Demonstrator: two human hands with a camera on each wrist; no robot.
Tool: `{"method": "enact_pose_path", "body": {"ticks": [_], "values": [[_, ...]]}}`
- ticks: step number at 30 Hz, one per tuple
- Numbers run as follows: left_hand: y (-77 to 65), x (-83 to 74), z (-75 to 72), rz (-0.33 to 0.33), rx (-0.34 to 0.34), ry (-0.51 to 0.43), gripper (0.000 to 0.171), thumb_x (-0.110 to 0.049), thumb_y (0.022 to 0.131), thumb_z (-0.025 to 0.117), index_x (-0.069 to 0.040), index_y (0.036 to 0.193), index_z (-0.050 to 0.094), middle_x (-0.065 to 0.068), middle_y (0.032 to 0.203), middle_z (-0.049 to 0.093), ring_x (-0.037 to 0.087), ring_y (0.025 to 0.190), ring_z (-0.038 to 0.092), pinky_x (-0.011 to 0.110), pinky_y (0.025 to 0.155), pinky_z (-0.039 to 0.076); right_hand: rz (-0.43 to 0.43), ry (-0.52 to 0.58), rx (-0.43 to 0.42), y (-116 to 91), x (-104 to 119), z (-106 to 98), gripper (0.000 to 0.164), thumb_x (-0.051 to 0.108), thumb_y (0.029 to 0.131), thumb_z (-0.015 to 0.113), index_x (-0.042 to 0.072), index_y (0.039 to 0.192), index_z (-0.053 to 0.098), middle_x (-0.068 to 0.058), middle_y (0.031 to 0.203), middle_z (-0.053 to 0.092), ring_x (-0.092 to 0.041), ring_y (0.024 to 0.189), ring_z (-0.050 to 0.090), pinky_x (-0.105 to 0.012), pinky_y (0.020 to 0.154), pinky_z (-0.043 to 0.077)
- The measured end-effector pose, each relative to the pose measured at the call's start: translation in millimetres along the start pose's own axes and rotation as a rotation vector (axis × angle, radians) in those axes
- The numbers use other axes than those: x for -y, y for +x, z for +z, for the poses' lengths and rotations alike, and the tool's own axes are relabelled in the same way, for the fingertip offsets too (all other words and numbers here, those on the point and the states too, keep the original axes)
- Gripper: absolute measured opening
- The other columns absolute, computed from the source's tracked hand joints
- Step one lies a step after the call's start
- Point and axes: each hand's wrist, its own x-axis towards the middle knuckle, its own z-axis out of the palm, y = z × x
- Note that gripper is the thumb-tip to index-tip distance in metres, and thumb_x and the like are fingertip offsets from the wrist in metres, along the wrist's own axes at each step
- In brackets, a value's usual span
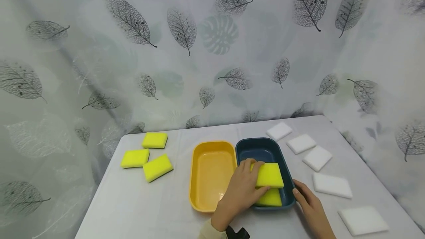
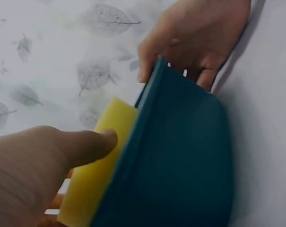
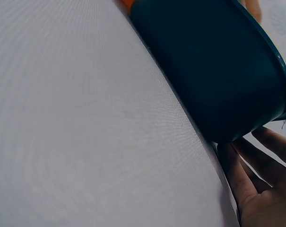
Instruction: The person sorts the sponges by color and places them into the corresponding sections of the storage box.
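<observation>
My left hand grips a yellow sponge, thumb on the near side and fingers on the far side. The sponge is at the dark blue tub, tilted over another yellow sponge inside it. In the left wrist view, the thumb presses on the sponge beside the tub's rim. My right hand holds the tub's right side, its thumb at the rim. The right wrist view shows its fingers against the tub's outer wall.
A yellow tub stands directly left of the blue one. Several yellow sponges lie at the table's left. Along the right side lie several white sponge blocks. A leaf-patterned curtain hangs behind the white-covered table.
</observation>
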Motion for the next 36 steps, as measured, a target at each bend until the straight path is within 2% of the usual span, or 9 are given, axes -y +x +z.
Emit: {"method": "enact_pose_path", "body": {"ticks": [2,5,8,12,15,18,21,26,36], "values": [[1.7,1.2,5.3,-0.006,0.004,0.024,0.070,-0.060,0.093,0.070,-0.020,0.147,0.050,0.004,0.139,0.057,0.019,0.123,0.057,0.032,0.103,0.052,-0.006,0.006,-0.006,1,1,0,0.075,0.061,0.108,0.035,0.006,0.160,0.036,-0.024,0.165,0.038,-0.042,0.150,0.040,-0.028,0.109,0.051],[4.4,3.7,11.7,-0.022,0.010,0.066,0.069,-0.061,0.093,0.069,-0.018,0.145,0.053,0.003,0.135,0.059,0.018,0.118,0.059,0.032,0.100,0.052,-0.047,0.025,-0.023,3,3,2,0.071,0.058,0.109,0.038,0.007,0.159,0.038,-0.022,0.163,0.042,-0.034,0.147,0.046,-0.006,0.095,0.044],[6.6,5.9,15.8,-0.042,0.015,0.081,0.064,-0.062,0.093,0.069,-0.018,0.138,0.056,0.001,0.130,0.060,0.016,0.113,0.060,0.031,0.098,0.051,-0.111,0.040,-0.046,6,4,5,0.065,0.052,0.111,0.040,0.006,0.157,0.042,-0.023,0.160,0.046,-0.003,0.133,0.054,-0.002,0.091,0.041],[7.4,6.3,18.2,-0.049,-0.002,0.067,0.054,-0.060,0.092,0.071,-0.019,0.124,0.056,0.000,0.123,0.059,0.015,0.108,0.058,0.029,0.094,0.049,-0.143,0.053,-0.061,7,2,5,0.061,0.047,0.111,0.041,0.005,0.156,0.044,-0.024,0.157,0.049,0.029,0.113,0.038,-0.003,0.092,0.042],[7.7,4.3,19.2,-0.050,-0.032,0.049,0.049,-0.057,0.093,0.072,-0.019,0.118,0.055,0.001,0.123,0.057,0.017,0.112,0.056,0.030,0.096,0.049,-0.121,0.033,-0.066,5,0,4,0.062,0.049,0.111,0.041,0.006,0.156,0.044,-0.023,0.158,0.049,0.019,0.122,0.044,0.001,0.091,0.037],[9.1,1.5,20.8,-0.065,-0.084,0.026,0.046,-0.054,0.094,0.073,-0.017,0.116,0.054,0.004,0.128,0.054,0.020,0.119,0.054,0.031,0.102,0.049,-0.104,0.008,-0.065,2,-1,1,0.063,0.051,0.111,0.040,0.007,0.157,0.044,-0.023,0.159,0.048,-0.013,0.139,0.052,0.002,0.091,0.034],[11.3,-1.3,22.4,-0.095,-0.136,-0.002,0.045,-0.050,0.094,0.074,-0.015,0.114,0.053,0.007,0.131,0.051,0.021,0.121,0.051,0.029,0.103,0.050,-0.099,-0.003,-0.057,0,-1,-2,0.065,0.052,0.111,0.039,0.007,0.157,0.042,-0.023,0.159,0.047,-0.038,0.147,0.046,0.002,0.090,0.033],[12.9,-5.2,21.9,-0.121,-0.172,0.022,0.041,-0.045,0.093,0.077,-0.015,0.112,0.056,0.009,0.135,0.053,0.022,0.123,0.052,0.026,0.099,0.054,-0.092,0.005,-0.050,-3,1,-4,0.066,0.052,0.111,0.039,0.006,0.158,0.041,-0.025,0.161,0.045,-0.041,0.148,0.043,0.003,0.090,0.033],[8.0,-5.6,24.2,-0.110,-0.140,0.084,0.034,-0.036,0.093,0.079,-0.017,0.116,0.062,0.009,0.140,0.054,0.023,0.125,0.051,0.026,0.097,0.055,-0.081,0.040,-0.052,-4,-3,1,0.066,0.051,0.111,0.040,0.005,0.157,0.042,-0.024,0.161,0.045,-0.039,0.148,0.044,0.003,0.091,0.034]]}}
